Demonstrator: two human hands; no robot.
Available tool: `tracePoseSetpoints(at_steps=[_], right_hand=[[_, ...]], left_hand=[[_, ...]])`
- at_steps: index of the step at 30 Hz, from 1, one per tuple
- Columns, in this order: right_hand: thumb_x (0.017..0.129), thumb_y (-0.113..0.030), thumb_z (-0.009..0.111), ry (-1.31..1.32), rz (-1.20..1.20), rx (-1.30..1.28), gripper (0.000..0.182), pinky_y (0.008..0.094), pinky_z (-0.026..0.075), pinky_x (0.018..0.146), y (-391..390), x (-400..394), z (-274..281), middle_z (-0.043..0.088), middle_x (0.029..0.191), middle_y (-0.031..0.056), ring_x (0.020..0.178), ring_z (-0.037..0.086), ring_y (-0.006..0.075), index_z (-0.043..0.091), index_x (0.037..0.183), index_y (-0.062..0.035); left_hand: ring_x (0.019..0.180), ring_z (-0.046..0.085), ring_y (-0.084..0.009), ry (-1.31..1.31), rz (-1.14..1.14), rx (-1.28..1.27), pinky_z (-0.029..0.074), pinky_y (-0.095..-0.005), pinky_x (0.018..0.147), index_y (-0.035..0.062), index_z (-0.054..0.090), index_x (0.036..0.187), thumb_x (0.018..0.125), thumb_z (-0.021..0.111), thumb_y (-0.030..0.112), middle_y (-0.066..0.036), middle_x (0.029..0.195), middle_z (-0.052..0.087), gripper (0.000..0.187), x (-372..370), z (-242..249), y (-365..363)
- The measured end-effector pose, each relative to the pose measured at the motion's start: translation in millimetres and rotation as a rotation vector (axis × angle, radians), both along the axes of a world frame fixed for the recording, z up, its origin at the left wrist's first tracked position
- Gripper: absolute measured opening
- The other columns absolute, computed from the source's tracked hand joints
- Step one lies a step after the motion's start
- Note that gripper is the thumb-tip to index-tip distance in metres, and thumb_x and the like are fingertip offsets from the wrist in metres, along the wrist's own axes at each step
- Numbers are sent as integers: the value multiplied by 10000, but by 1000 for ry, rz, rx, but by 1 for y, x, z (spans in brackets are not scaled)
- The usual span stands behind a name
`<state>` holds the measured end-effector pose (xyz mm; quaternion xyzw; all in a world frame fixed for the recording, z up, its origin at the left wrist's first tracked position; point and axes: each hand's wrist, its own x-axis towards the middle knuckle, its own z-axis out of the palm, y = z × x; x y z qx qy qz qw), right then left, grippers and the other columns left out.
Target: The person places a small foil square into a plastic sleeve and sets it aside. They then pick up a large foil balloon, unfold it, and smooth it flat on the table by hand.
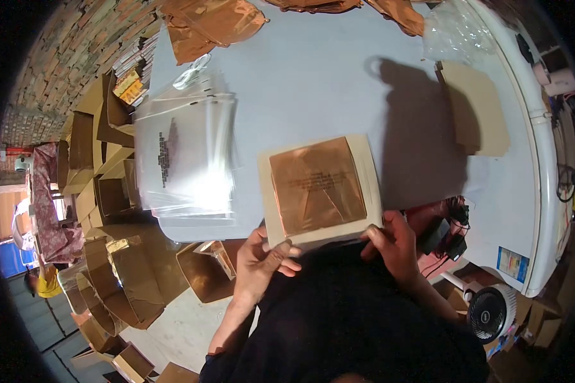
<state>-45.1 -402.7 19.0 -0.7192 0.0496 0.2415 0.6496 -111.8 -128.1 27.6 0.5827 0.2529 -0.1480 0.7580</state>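
Copper-coloured packet (319,191) lies on a cream card (364,159) at the middle of the surface's (300,83) near edge. The left hand's (257,263) grip pinches the card's near left corner, the right hand's (397,247) its near right. Clear bags (195,143) lie along the surface's left edge, flat tan cardboard (485,108) towards its right.

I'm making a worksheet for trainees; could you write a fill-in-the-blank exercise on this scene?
The left hand and right hand are at the ____ (near/far) edge of the beige card.
The copper-coloured square lies on ____ of the card.
The clear plastic bags lie to the person's ____.

Missing: near; top; left.
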Motion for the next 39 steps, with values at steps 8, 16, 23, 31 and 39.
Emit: tracePoseSetpoints(at_steps=[8, 16, 23, 31, 39], right_hand=[[979, -158, 667, -187, 113, -166, 404, 266, 523, 505, 1, 55, 15, 737, 902, 139, 640, 691, 120, 512, 1312, 11], [911, -129, 742, -557, 77, -474, 544, 358, 553, 619, 2, 65, -6, 689, 749, 106, 643, 695, 225, 492, 1389, -55], [888, -105, 742, -893, 93, -622, 439, 389, 547, 638, 11, 60, -8, 667, 842, 98, 724, 684, 265, 586, 1297, -80], [805, -67, 762, -1145, 123, -773, 350, 405, 501, 704, 21, 55, -14, 576, 903, 65, 813, 578, 273, 678, 1145, -72], [793, -18, 728, -1195, 130, -711, 302, 411, 486, 703, 20, 55, -19, 565, 901, 90, 822, 583, 279, 689, 1092, -23]], left_hand=[[798, 743, -220, -137, -40, 219, 534, -240, 513, -35, 544, 1320, 1019, 652, 215, -157, 982, 737, 406, 51, 8, 16], [940, 692, -344, -316, -199, 1045, 555, -422, 794, 30, 568, 1345, 850, 819, 203, -199, 1089, 676, 582, 63, 34, 16], [1440, 390, -419, -854, -390, 1262, 376, -491, 1161, 22, 566, 1385, 850, 803, 208, -208, 1528, 443, 614, 123, 30, -3], [1445, 373, -427, -1013, -504, 1372, 240, -625, 1184, 75, 606, 1355, 828, 763, 493, -163, 1509, 472, 691, 178, -19, -5], [1457, 361, -399, -1000, -526, 1413, 212, -621, 1191, 103, 587, 1382, 851, 723, 538, -146, 1515, 473, 700, 179, -25, -6]])
